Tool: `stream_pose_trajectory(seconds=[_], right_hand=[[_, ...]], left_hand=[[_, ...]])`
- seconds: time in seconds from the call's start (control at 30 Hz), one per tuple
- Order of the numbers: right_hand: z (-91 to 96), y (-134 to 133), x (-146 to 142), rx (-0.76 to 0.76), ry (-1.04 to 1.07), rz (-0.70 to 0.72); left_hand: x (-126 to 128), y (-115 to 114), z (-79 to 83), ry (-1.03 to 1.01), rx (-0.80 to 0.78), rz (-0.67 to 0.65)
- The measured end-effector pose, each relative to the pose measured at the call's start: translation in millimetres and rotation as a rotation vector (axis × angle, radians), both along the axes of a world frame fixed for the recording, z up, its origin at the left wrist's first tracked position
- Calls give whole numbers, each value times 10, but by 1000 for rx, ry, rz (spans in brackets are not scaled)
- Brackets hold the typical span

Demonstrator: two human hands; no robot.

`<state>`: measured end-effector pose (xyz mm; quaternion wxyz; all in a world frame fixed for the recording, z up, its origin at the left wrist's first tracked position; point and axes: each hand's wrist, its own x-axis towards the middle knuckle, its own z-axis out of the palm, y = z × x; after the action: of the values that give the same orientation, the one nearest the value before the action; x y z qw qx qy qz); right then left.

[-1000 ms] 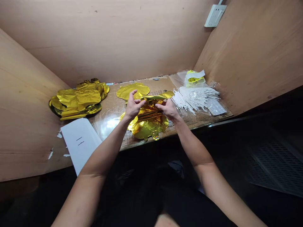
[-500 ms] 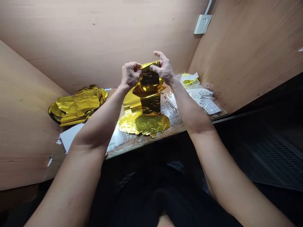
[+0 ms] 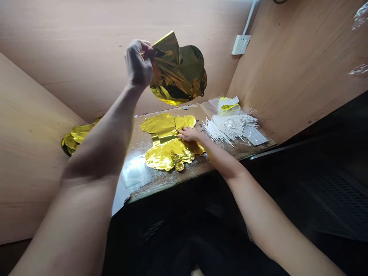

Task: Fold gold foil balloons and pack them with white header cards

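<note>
Wood-panelled far wall (image 3: 86,53), brown counter (image 3: 198,167) below. Left hand (image 3: 139,63) pinches 1 gold foil sheet (image 3: 185,73) aloft. Right hand (image 3: 188,133) lies on flat foil pieces (image 3: 161,158) mid-counter, left of white sticks (image 3: 230,125); cannot tell if gripping. Step, likely: keeping 1 sheet apart from the rest. Next move probably calls for light fingertips; foil looks thin.

Gold foil (image 3: 178,73), white sticks (image 3: 231,124)

Left hand (image 3: 138,64) high, pinched, right hand (image 3: 188,134) low
</note>
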<state>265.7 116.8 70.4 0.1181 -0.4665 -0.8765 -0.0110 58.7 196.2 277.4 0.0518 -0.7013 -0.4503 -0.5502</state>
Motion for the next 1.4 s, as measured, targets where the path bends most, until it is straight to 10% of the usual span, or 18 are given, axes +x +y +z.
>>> stream_pose_trajectory(seconds=[0.13, 0.27, 0.37, 0.43, 0.53, 0.83, 1.03, 1.23, 1.4], right_hand=[[-78, -84, 336, 94, 274, -158], [-248, -920, 680, 403, 635, -311], [-487, -1623, 916, 255, 486, -226], [-570, -1889, 1042, 188, 560, -290], [-442, -1929, 1098, 76, 704, -245], [912, -657, 695, -276, 725, 398], [1169, -128, 630, -257, 794, 408], [753, -775, 733, 114, 677, 444], [-417, -1696, 833, 166, 428, 540]], left_hand=[[-167, -692, -281, 261, 61, -57], [-105, -1756, -1510, 489, -75, -260], [-16, -2424, -2382, 489, -255, -368], [22, -2662, -2663, 385, -334, -357], [60, -2635, -2574, 181, -409, -241], [76, -1615, -1201, 58, -357, -295], [93, -1199, -928, -59, -506, -502], [94, -1924, -1218, 418, 67, -269], [31, -2851, -2361, 546, 8, -411]])
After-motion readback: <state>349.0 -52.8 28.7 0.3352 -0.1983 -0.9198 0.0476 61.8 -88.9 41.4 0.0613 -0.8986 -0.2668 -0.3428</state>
